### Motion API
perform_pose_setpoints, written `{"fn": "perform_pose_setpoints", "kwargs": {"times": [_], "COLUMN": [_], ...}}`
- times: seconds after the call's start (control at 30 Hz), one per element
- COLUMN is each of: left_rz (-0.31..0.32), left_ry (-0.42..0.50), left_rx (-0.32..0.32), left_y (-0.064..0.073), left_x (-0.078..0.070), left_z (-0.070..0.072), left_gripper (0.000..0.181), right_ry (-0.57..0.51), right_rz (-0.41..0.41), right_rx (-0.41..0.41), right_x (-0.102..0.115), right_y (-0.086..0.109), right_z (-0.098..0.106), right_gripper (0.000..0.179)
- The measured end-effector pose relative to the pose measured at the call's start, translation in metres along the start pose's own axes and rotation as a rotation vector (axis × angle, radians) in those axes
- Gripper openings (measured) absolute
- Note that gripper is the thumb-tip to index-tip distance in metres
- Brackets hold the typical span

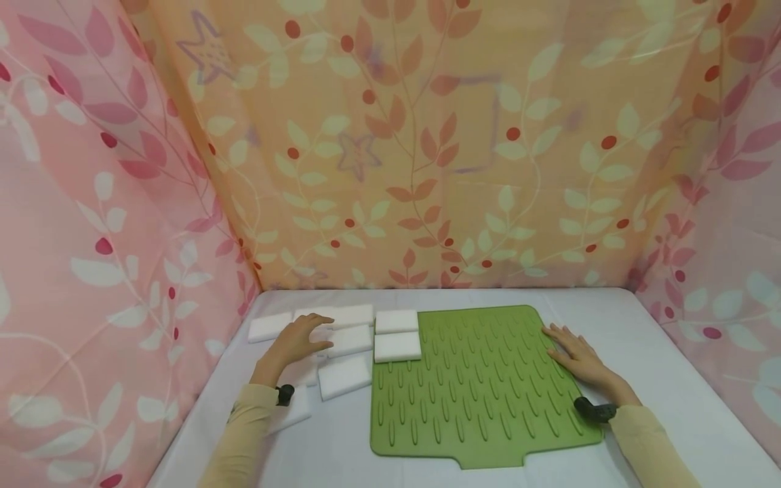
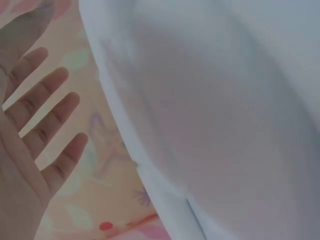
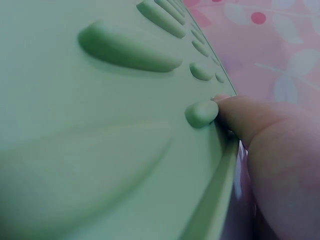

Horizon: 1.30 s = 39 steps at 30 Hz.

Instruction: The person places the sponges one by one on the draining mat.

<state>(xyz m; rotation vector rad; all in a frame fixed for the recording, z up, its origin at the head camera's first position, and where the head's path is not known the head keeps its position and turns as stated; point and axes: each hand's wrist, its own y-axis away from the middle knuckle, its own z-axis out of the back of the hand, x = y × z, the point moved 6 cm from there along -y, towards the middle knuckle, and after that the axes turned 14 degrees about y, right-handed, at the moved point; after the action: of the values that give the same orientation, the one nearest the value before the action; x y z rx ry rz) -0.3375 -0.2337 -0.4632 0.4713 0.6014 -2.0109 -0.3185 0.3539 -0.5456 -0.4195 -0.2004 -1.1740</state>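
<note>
A green mat (image 1: 476,393) with raised oval ridges lies on the table. Two white sponge-like blocks (image 1: 398,347) sit one behind the other at its back left corner. Over the loose white blocks (image 1: 344,378) left of the mat hovers my left hand (image 1: 297,339), thumb and fingers apart. The left wrist view shows that hand (image 2: 25,130) with spread fingers and nothing in them. My right hand (image 1: 576,356) rests on the mat's right edge, fingers extended. In the right wrist view its thumb (image 3: 250,117) touches the mat's edge beside a ridge.
Several more white blocks (image 1: 268,328) lie in loose rows at the table's left side, partly hidden under the left arm. A white cloth covers the table (image 1: 665,352). Patterned curtains (image 1: 415,135) stand at the back and both sides.
</note>
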Motion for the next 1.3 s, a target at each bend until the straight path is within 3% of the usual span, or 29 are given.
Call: {"fn": "perform_pose_setpoints", "kwargs": {"times": [0.53, 0.87, 1.1, 1.3], "left_rz": [0.025, 0.091, 0.082, 0.105], "left_ry": [-0.052, -0.053, -0.062, -0.082], "left_rx": [-0.074, -0.112, -0.139, -0.123], "left_y": [0.02, 0.034, 0.038, 0.041], "left_x": [0.044, 0.073, 0.089, 0.096], "left_z": [0.027, 0.043, 0.054, 0.062], "left_gripper": [0.048, 0.043, 0.042, 0.045], "right_ry": [0.002, 0.013, 0.016, 0.012], "right_rz": [-0.008, 0.001, 0.003, -0.003], "right_rx": [-0.008, -0.019, -0.02, -0.018], "right_x": [0.002, 0.001, 0.001, 0.001], "right_y": [0.003, 0.002, 0.003, 0.002], "right_z": [0.001, -0.001, -0.002, -0.001], "right_gripper": [0.054, 0.053, 0.053, 0.053]}}
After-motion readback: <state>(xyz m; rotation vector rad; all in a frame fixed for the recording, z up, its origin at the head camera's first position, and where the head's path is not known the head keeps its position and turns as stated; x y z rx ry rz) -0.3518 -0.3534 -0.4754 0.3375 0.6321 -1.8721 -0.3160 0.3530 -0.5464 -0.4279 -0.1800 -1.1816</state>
